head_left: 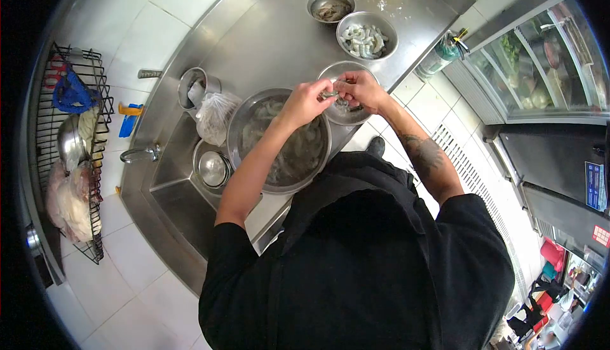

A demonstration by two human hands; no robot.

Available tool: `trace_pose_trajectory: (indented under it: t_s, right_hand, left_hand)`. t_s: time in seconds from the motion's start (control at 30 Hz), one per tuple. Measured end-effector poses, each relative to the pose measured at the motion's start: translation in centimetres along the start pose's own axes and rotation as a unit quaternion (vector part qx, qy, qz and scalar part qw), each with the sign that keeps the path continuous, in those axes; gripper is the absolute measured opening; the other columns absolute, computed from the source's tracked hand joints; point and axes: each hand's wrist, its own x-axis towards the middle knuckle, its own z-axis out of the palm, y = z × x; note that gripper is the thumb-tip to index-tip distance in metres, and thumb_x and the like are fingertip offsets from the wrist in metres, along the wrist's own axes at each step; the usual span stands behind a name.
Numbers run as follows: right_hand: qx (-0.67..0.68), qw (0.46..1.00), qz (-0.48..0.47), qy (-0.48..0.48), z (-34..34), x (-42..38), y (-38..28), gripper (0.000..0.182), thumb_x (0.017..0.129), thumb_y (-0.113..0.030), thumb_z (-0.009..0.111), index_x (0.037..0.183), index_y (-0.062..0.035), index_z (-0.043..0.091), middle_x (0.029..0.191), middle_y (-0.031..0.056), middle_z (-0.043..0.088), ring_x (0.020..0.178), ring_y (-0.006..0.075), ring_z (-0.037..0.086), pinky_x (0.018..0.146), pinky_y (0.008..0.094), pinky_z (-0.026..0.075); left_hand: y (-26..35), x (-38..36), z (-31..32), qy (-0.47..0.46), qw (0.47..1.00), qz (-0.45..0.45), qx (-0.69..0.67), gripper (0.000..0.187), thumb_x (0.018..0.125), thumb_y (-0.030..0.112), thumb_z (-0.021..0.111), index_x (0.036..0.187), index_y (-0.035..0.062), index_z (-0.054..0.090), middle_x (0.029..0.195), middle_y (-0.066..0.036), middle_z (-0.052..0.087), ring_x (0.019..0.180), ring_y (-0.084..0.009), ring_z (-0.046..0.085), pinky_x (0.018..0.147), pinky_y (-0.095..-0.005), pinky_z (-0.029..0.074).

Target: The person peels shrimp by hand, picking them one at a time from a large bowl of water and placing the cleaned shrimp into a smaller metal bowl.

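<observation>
Both hands meet over a steel bowl of greyish bits, which look like shrimp shells. With fingertips pinched, my left hand grips a small grey shrimp. My right hand pinches at the same shrimp from the other side; the fingers hide much of it. Below my left forearm is a large steel basin of raw grey shrimp in murky water. Farther along the counter, peeled pale shrimp fill a second bowl, and a smaller bowl behind it has brownish grey contents.
A steel sink with a faucet lies at left, with stacked small bowls at its edge. A plastic bag leans by a steel pot. A wire rack hangs on the wall. A glass-door fridge stands right.
</observation>
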Motion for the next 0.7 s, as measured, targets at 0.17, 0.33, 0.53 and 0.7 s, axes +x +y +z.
trace_pose_trajectory:
  t_s: [0.17, 0.33, 0.53, 0.7]
  right_hand:
    - [0.002, 1.0, 0.007, 0.004, -0.4, 0.0, -0.3, 0.015, 0.091, -0.011, 0.065, 0.083, 0.0021, 0.065, 0.064, 0.0027, 0.056, 0.048, 0.0073, 0.047, 0.041, 0.0234, 0.035]
    - [-0.049, 0.999, -0.021, 0.012, -0.6, -0.8, -0.8, 0.017, 0.092, -0.011, 0.063, 0.082, 0.0026, 0.064, 0.064, 0.003, 0.056, 0.048, 0.0076, 0.047, 0.041, 0.0233, 0.036]
    - [-0.005, 1.0, -0.019, 0.011, -0.5, -1.6, -0.9, 0.016, 0.092, -0.01, 0.063, 0.083, 0.0033, 0.063, 0.064, 0.0032, 0.055, 0.049, 0.0082, 0.046, 0.042, 0.0234, 0.036]
    - [-0.048, 0.999, -0.014, 0.009, -0.5, -1.7, -0.8, 0.016, 0.094, -0.011, 0.062, 0.087, 0.0031, 0.063, 0.067, 0.0025, 0.056, 0.05, 0.0072, 0.046, 0.042, 0.0227, 0.035]
  left_hand:
    - [0.6, 0.2, 0.5, 0.022, 0.993, 0.089, 0.069, 0.021, 0.083, 0.004, 0.069, 0.101, 0.002, 0.06, 0.094, -0.017, 0.068, 0.08, -0.0357, 0.067, 0.068, -0.0404, 0.054]
    - [1.6, 0.5, 0.5, 0.018, 0.997, 0.079, 0.01, 0.023, 0.082, 0.002, 0.068, 0.104, 0.0017, 0.06, 0.098, -0.018, 0.067, 0.09, -0.0404, 0.065, 0.071, -0.0445, 0.052]
    - [2.8, 1.1, -0.2, -0.045, 0.995, 0.082, 0.017, 0.017, 0.081, 0.0, 0.066, 0.094, 0.0006, 0.057, 0.091, -0.019, 0.065, 0.085, -0.0398, 0.065, 0.07, -0.0454, 0.049]
    - [1.8, 0.9, 0.2, -0.054, 0.997, 0.054, -0.01, 0.014, 0.081, -0.002, 0.066, 0.091, -0.0007, 0.056, 0.082, -0.016, 0.063, 0.073, -0.0324, 0.062, 0.066, -0.0378, 0.049]
